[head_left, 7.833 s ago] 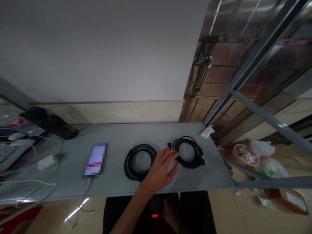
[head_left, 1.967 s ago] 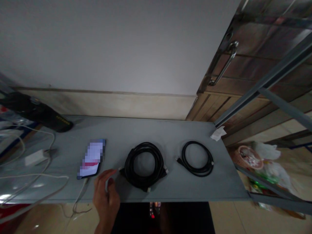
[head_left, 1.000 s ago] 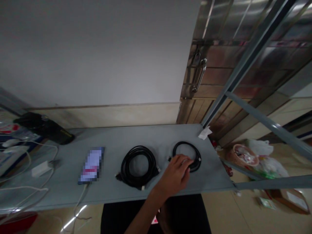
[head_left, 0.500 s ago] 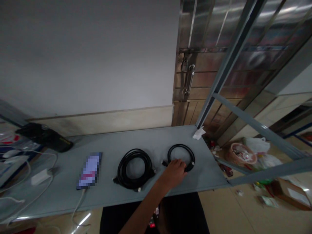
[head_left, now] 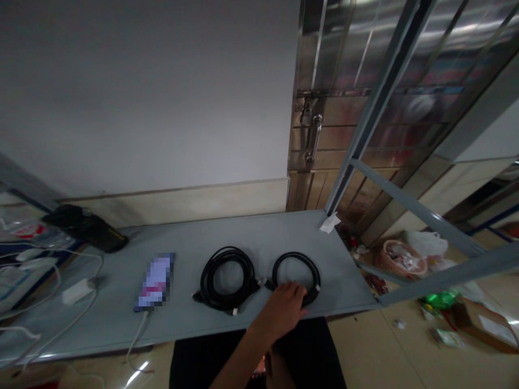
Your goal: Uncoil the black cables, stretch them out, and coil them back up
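Note:
My left hand [head_left: 285,307] reaches over the near edge of a grey shelf [head_left: 182,327], palm down. Its fingers are curled on the near side of a thin coil of black cable [head_left: 295,255], which lies flat with a plug sticking out at its left. Left of that coil lies a thicker coil of black cable [head_left: 206,283], its plugs at the rim; no hand touches it. What looks like my right hand [head_left: 279,370] is low over my lap, dim and partly behind the left arm, and its fingers cannot be made out.
A phone [head_left: 155,282] on a charging lead and a white adapter [head_left: 77,292] lie to the left. A black bottle [head_left: 87,229] lies by the wall. A metal frame post [head_left: 365,129] rises at the right, near a scrap of white paper [head_left: 330,222].
My left hand and the thin cable coil have moved slightly toward the shelf's near edge. The camera view has shifted a little; the thicker coil appears to stay put.

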A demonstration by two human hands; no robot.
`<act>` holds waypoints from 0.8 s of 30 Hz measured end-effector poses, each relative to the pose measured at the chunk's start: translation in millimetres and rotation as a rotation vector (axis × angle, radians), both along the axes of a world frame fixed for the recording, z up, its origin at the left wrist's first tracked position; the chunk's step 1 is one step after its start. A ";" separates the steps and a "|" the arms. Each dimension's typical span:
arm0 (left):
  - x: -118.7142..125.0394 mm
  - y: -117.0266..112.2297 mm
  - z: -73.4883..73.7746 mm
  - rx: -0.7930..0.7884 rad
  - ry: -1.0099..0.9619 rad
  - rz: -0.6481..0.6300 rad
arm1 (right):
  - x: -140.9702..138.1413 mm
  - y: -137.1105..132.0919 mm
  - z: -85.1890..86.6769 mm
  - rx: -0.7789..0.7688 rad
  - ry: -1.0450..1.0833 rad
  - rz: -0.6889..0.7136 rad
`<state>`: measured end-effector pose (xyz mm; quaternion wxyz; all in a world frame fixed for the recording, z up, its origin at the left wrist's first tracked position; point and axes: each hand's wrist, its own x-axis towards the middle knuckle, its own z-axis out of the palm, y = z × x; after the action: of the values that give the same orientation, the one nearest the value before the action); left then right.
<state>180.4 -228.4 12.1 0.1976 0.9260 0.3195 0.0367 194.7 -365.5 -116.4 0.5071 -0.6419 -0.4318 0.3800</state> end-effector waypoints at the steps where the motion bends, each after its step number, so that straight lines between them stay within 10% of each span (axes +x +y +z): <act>1: -3.6 -3.0 -1.6 -0.005 -0.001 -0.008 | 2.6 -5.3 0.7 -0.018 0.019 0.020; 12: -28.7 -77.6 2.1 -0.381 -0.349 0.233 | 81.2 -32.2 23.8 -0.044 0.139 0.009; 24: -39.6 -79.7 74.5 -0.885 -1.080 0.675 | 105.2 -11.4 155.9 0.039 0.192 0.013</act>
<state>140.9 -308.2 86.6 0.6555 0.4672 0.4287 0.4101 299.9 -376.9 39.5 0.5558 -0.5898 -0.3928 0.4346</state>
